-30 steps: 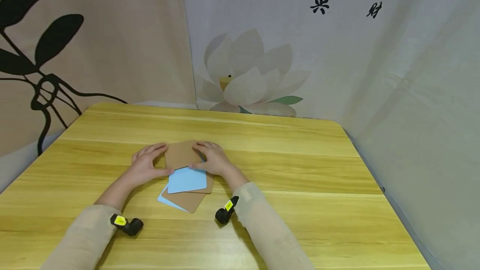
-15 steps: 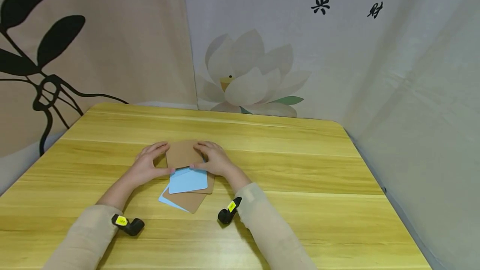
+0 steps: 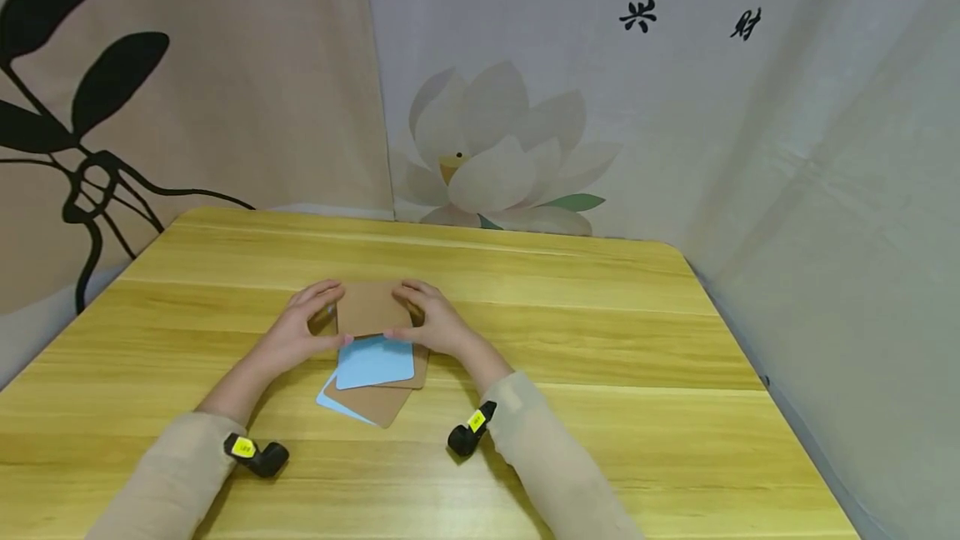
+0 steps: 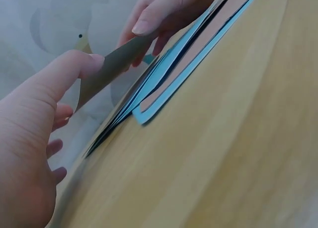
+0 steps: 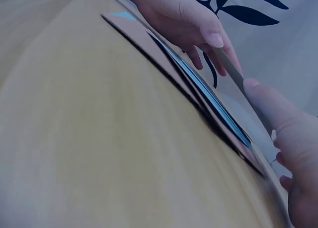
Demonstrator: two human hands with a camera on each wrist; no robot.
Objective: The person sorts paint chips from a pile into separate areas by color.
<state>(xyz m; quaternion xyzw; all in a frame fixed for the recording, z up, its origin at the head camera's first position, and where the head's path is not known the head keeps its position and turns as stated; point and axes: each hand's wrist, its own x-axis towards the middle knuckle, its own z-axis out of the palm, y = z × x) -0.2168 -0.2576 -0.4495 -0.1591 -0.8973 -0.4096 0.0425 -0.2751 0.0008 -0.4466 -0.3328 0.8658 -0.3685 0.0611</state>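
Between both hands, a brown card (image 3: 372, 309) is held raised above a loose pile of cards. My left hand (image 3: 298, 332) pinches its left edge, thumb on the near side and fingers behind. On the right edge, my right hand (image 3: 438, 323) pinches it the same way. Both wrist views show a gap between the raised card (image 4: 110, 68) and the pile below. In the pile, a light blue card (image 3: 375, 363) lies over a brown card (image 3: 371, 403), and another blue corner (image 3: 341, 407) sticks out at the lower left. The cards fan out unevenly towards the person.
A wooden table (image 3: 600, 407) carries the pile near its middle left. Behind it hangs a pale curtain (image 3: 825, 190) printed with a lotus, dark leaves and characters. Black wrist cameras (image 3: 258, 455) sit on both beige sleeves (image 3: 558, 457).
Both hands have shifted slightly to the right with the brown card, keeping their pinch on it. The lower cards of the pile stay in place.
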